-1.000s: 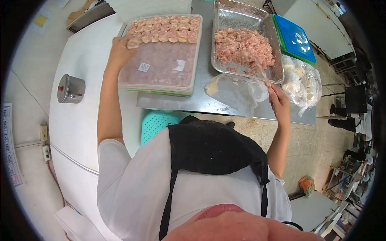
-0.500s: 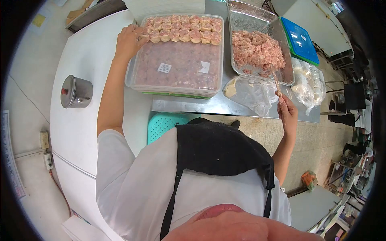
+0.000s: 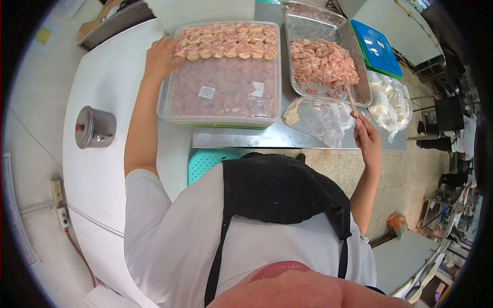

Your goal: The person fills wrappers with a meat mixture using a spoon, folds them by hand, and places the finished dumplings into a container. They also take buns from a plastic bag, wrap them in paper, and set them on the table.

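My left hand (image 3: 161, 60) is at the left end of the front row of open-topped meat dumplings (image 3: 231, 50), its fingers closed around the end dumpling, partly hidden by them. The dumplings stand in rows at the back of a clear plastic tray, on a stack of lidded trays (image 3: 222, 105) with more showing dimly beneath. My right hand (image 3: 367, 136) grips the handle of a thin, flat spatula-like tool (image 3: 351, 98) smeared with meat. Its far end touches the minced meat (image 3: 323, 62) in a deep metal pan (image 3: 313, 15).
A plastic bag (image 3: 326, 120) with pale wrappers lies before the pan. Right of the pan are a blue-lidded container (image 3: 377, 47) and another filled bag (image 3: 389, 102). A lidded metal pot (image 3: 96, 127) stands on the white surface at left. A turquoise perforated stool (image 3: 205, 165) is below the table.
The view has tilted and shifted slightly. Both hands keep nearly the same places, the left at the row's end and the right on the tool's handle.
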The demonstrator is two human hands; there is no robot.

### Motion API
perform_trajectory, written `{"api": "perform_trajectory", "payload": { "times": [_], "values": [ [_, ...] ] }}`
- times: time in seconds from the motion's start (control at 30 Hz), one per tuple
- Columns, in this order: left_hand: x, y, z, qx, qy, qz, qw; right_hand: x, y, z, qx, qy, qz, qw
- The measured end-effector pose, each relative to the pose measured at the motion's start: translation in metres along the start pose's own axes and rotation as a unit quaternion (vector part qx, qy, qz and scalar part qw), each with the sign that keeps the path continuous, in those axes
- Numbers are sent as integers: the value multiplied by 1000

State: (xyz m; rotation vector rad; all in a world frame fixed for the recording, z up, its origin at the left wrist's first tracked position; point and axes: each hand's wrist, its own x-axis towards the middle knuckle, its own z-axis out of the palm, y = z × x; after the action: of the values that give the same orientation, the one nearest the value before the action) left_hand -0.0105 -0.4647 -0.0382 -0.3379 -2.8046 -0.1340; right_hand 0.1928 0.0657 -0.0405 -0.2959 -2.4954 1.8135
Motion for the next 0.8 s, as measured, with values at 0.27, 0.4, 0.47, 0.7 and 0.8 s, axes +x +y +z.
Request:
{"api": "perform_trajectory", "payload": {
  "times": [0.27, 0.4, 0.47, 0.7, 0.8],
  "values": [
    [-9, 7, -1, 0, 26, 21, 999, 74, 17, -53, -202, -90, -72, 973],
    [-14, 57, -31, -4, 74, 21, 997, 144, 25, -114, -571, -124, -128, 801],
    [-20, 102, -43, -25, 164, 46, 985, 159, -4, -127, -632, -119, -108, 759],
    [-56, 334, 1, -387, -30, 54, 920, 209, 62, -102, -662, -79, -287, 688],
    [-73, 358, 63, -401, -106, -39, 909, 165, 64, -104, -606, -142, -309, 719]
  ]
}}
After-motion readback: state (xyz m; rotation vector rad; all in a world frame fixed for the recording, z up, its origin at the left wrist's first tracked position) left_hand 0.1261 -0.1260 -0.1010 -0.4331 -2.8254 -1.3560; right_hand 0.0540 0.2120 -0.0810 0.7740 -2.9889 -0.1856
